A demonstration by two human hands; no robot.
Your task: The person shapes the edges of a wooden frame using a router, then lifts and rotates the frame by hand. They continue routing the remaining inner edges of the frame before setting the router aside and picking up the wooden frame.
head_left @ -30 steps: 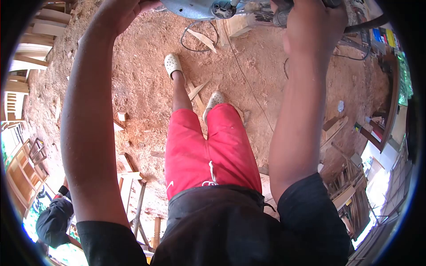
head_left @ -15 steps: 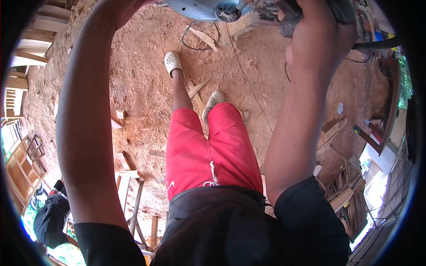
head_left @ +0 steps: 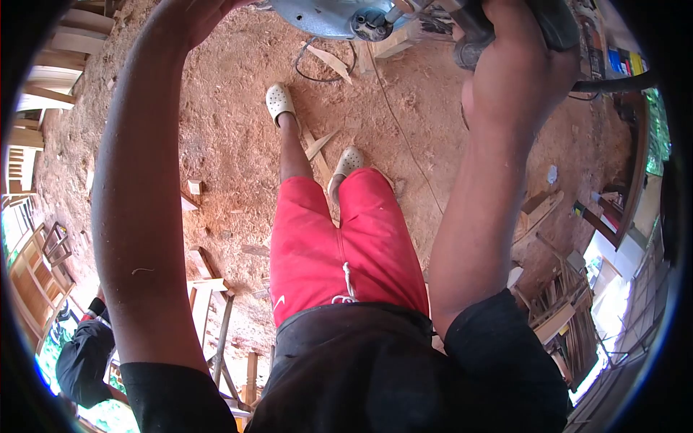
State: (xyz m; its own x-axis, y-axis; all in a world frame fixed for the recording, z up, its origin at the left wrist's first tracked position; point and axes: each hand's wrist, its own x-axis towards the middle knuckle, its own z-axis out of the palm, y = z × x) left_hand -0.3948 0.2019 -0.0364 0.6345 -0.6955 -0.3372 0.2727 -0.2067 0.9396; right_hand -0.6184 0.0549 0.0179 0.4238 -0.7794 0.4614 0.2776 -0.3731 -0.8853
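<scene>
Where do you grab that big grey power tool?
Probably the power tool's dark handle at the right end, from the near side: narrow enough for the right hand to wrap. The round metal body looks too wide; the left hand sits at its edge.

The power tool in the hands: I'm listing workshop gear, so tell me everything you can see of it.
The power tool is cut off by the top edge. Visible: a round blue-grey metal housing with a small dark hub, then a dark handle. The right hand is closed around that handle; the left hand reaches the round side, its grip out of view. A black cable trails right. It is held out above the sawdust floor.
</scene>
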